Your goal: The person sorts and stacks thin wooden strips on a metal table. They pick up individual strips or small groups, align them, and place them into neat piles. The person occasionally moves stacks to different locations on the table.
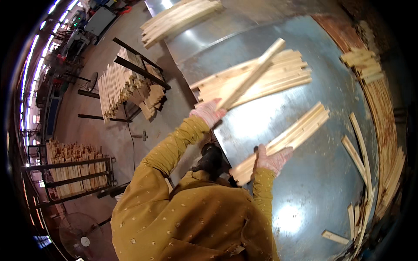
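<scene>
Seen from above in the head view, my left hand [208, 114] closes on the near end of a single wooden slat [252, 73], which slants away from me over a wide row of pale slats [287, 81] on a sheet-metal tabletop [300, 195]. The slat is straight and squared off at its far end, its upper face bright cream at the tip, its long side a shaded tan. Whether it touches the row beneath it, I cannot tell from this angle.

My right hand [275, 161] grips a narrow bundle of slats [300, 130] across its near half, thumb on one side and fingers over the other. The bundle lies over the near part of the tabletop, its lengths side by side, honey-yellow, with fine dark seams between them and slightly uneven ends. The wider row is the same light timber, dotted with small dark spots, its ends stepped.

Loose thin strips [358, 162] lie along the table's right side; to my left, a dark metal rack [138, 69] carries more stacked lengths, above a slatted cart [78, 170].
</scene>
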`<state>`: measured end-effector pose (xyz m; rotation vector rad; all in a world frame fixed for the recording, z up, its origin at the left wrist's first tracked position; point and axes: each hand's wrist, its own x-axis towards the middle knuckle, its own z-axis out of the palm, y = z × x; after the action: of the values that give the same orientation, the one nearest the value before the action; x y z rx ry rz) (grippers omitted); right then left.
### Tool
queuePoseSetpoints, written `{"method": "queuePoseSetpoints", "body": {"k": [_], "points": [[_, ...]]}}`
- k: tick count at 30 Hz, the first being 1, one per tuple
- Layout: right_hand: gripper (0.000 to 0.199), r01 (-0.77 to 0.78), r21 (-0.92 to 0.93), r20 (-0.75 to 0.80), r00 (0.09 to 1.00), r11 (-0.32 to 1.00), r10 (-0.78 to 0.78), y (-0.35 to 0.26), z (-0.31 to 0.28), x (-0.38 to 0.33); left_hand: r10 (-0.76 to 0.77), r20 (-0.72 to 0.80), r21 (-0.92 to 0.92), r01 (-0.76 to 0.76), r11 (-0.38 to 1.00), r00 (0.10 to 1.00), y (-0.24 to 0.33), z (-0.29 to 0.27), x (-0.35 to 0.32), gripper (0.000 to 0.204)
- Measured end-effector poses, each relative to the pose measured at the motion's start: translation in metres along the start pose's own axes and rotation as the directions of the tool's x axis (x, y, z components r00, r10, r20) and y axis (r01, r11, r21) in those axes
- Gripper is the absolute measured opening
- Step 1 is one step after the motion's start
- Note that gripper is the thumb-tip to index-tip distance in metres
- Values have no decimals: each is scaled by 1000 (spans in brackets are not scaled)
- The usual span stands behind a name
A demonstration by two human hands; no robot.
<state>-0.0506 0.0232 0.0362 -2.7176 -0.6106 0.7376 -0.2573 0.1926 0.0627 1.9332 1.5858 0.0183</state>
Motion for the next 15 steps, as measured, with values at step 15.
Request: {"method": "queuePoseSetpoints", "body": {"k": [15], "points": [[105,-434,128,-302,839,892,452,-115,67,22,-176,-257,343,260,903,950,-275,-328,369,53]]}}
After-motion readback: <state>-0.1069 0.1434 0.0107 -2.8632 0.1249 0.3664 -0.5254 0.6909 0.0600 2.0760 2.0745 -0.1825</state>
